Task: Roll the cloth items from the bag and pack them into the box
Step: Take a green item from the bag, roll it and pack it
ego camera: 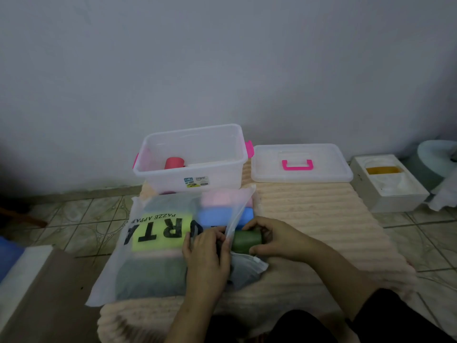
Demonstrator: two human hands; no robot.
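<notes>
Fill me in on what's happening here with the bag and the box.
A person is kneeling at a peach mat with a frosted plastic bag of folded cloths. The right hand grips a dark green cloth at the bag's mouth, while the left hand holds the bag's edge. The clear box stands open beyond the bag, with one red roll inside. Its lid lies beside it.

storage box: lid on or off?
Off. The clear box stands open-topped with a red roll visible inside; its lid, pink handle up, lies flat on the mat to the box's right.
</notes>
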